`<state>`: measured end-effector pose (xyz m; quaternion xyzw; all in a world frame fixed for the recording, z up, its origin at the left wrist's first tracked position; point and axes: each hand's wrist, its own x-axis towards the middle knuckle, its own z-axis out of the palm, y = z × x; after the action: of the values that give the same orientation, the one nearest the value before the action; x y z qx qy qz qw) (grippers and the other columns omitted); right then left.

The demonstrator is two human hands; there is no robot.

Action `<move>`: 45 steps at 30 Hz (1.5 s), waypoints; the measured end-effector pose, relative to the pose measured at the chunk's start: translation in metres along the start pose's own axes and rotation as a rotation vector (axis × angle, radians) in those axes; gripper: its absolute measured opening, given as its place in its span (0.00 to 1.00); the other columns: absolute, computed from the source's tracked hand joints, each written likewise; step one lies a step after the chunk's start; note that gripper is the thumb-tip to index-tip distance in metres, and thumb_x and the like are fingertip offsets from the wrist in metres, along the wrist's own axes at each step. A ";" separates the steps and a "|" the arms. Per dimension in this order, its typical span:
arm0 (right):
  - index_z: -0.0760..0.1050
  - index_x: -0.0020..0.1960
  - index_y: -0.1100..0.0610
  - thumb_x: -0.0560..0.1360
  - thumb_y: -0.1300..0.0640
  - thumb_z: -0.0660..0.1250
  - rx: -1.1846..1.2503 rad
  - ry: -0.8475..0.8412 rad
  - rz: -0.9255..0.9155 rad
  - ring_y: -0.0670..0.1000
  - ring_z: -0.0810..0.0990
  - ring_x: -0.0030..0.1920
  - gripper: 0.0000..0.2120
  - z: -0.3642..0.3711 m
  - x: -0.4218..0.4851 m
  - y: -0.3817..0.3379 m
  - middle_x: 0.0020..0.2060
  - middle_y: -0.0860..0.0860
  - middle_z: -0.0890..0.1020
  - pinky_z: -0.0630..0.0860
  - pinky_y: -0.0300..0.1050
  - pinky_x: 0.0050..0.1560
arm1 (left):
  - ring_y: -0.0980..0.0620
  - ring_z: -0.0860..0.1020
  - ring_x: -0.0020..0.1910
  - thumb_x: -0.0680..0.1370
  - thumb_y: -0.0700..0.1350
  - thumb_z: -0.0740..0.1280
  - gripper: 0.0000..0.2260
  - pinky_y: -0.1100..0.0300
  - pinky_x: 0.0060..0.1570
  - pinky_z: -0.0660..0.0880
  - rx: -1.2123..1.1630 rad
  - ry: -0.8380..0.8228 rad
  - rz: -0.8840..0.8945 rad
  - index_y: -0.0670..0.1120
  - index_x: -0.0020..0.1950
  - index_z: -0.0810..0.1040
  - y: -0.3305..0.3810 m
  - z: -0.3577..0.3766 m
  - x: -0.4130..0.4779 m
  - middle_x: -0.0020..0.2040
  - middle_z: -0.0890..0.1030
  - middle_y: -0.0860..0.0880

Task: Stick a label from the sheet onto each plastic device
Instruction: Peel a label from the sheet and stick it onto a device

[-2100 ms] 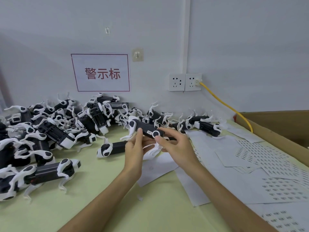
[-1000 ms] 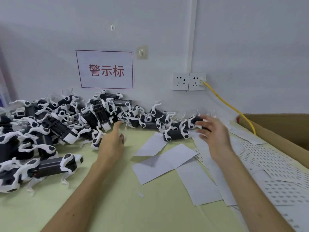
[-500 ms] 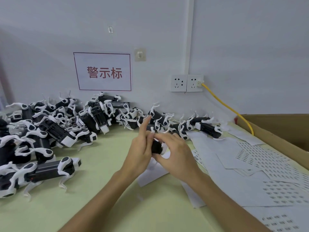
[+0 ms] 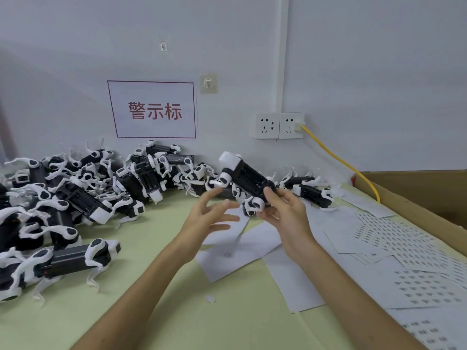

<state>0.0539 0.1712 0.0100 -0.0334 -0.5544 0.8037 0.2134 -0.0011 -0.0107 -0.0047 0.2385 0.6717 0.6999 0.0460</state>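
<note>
Left hand [image 4: 207, 218] just let go of the device [image 4: 249, 179], fingers spread, right hand [image 4: 285, 215] grips it belly-up (can't spot a label yet) so sticking's probably next

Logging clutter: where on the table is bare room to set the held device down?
Bare table lies between the device pile, the lone front-left device and the left forearm, and from there along the near edge to the right forearm. Crowded: the pile along the wall; label sheets cover the right side.
</note>
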 end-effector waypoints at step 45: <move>0.76 0.67 0.48 0.71 0.57 0.77 -1.013 -0.316 -0.370 0.49 0.76 0.62 0.26 -0.006 0.000 0.024 0.63 0.47 0.76 0.71 0.39 0.64 | 0.54 0.85 0.49 0.86 0.56 0.54 0.20 0.57 0.52 0.78 -0.489 0.239 -0.080 0.48 0.63 0.80 0.007 -0.006 0.009 0.51 0.87 0.49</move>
<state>0.0484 0.1690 -0.0141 0.0869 -0.8929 0.3817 0.2224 -0.0096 -0.0139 0.0044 0.1093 0.4921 0.8622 0.0500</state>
